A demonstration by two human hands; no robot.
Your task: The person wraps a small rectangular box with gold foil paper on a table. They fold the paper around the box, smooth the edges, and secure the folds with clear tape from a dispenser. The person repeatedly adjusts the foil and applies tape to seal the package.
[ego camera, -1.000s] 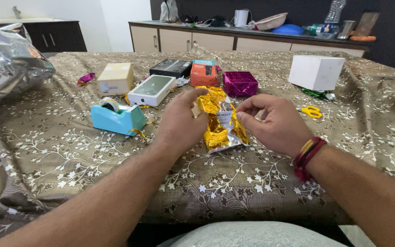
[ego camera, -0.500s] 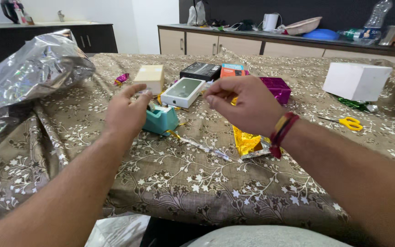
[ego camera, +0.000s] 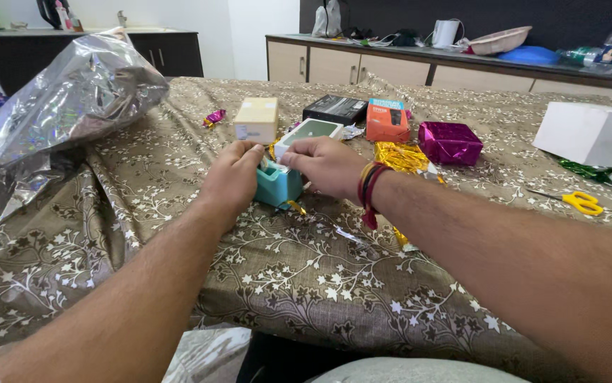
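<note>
Tape dispenser [ego camera: 278, 186], the teal one, sits near the middle of the patterned tablecloth [ego camera: 143, 213], and both hands are on it now. A second ago they were busy at the gold-wrapped packet [ego camera: 399, 157]; they've left it lying just to the right and swung over here, so by my reckoning it's tape-pulling time. The left hand [ego camera: 233, 177] braces the dispenser's left side, fingers curled against it. The right hand [ego camera: 323, 164] comes in over the top, thumb and fingertips pinched together at the roll, though I can't tell whether tape is between them. The dispenser is a chunky block, mostly hidden by the hands, with a scrap of gold ribbon at its base. Behind it, a white box with a green top [ego camera: 311, 132], a cream box [ego camera: 257, 119], an orange box [ego camera: 387, 122], a magenta parcel [ego camera: 450, 142]. Yellow scissors [ego camera: 579, 201] lie far right; crumpled silver foil [ego camera: 58, 113] heaps up on the left.
</note>
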